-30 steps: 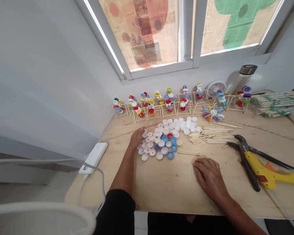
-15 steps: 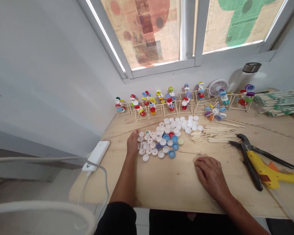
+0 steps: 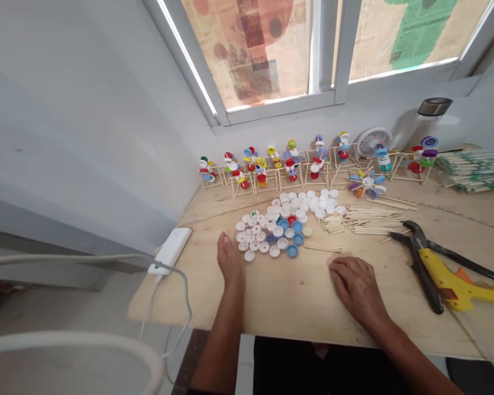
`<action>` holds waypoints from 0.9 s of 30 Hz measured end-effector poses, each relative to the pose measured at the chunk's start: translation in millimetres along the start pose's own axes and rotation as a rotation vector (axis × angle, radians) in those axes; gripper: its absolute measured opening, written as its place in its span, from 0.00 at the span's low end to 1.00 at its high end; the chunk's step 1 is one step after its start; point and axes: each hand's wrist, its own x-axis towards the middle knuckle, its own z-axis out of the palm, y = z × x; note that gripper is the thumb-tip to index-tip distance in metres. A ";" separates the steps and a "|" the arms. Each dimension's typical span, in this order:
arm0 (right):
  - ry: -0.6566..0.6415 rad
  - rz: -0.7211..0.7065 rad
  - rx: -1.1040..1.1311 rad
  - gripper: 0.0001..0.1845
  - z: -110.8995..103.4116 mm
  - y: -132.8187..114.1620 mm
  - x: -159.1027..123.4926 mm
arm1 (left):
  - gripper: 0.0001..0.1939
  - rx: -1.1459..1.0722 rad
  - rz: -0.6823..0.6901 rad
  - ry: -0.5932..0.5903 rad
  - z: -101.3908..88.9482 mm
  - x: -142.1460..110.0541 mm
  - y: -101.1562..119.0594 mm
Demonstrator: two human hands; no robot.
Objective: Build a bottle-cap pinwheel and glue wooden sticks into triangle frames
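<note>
Just left of a pile of white bottle caps [image 3: 252,237], my left hand [image 3: 229,259] rests on its edge on the wooden table, fingers fairly straight and nothing visible in it. Several blue caps [image 3: 292,250] and a red one lie among the white. My right hand [image 3: 357,285] lies palm down on the table, fingers loosely bent, with no object showing; its underside is hidden. A few thin wooden sticks [image 3: 323,248] lie just beyond its fingertips. Farther back is a heap of more sticks [image 3: 372,219].
Small stick frames with colourful cap wheels [image 3: 292,170] line the wall. A loose cap wheel [image 3: 368,183] lies before them. At right are black-handled pliers [image 3: 420,263], a yellow glue gun [image 3: 456,285] and bagged sticks [image 3: 475,170]. A white power strip [image 3: 172,249] sits at the left edge.
My left hand has drawn back toward me, away from the edge of the cap pile. My right hand stays in about the same place. The view has shifted slightly.
</note>
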 end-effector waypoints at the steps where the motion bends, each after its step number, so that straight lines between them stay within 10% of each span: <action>1: -0.002 0.000 -0.002 0.10 0.0 -0.2 0.2 | 0.27 0.004 -0.002 0.020 2.4 -7.6 -1.3; 9: -0.042 0.004 -0.022 0.11 -6.8 -1.0 -1.8 | 0.27 0.019 0.044 0.109 45.0 -11.9 13.4; 14: -0.047 -0.001 -0.042 0.12 -17.5 2.8 -10.8 | 0.25 0.048 0.184 0.009 23.6 -33.1 22.8; 19: -0.038 0.001 -0.025 0.12 -21.6 2.0 -18.4 | 0.10 0.285 0.600 -0.348 -0.9 -63.2 23.0; 27: -0.054 0.039 -0.009 0.11 -24.9 -2.9 -25.0 | 0.05 0.362 0.758 -0.404 2.3 -62.6 25.9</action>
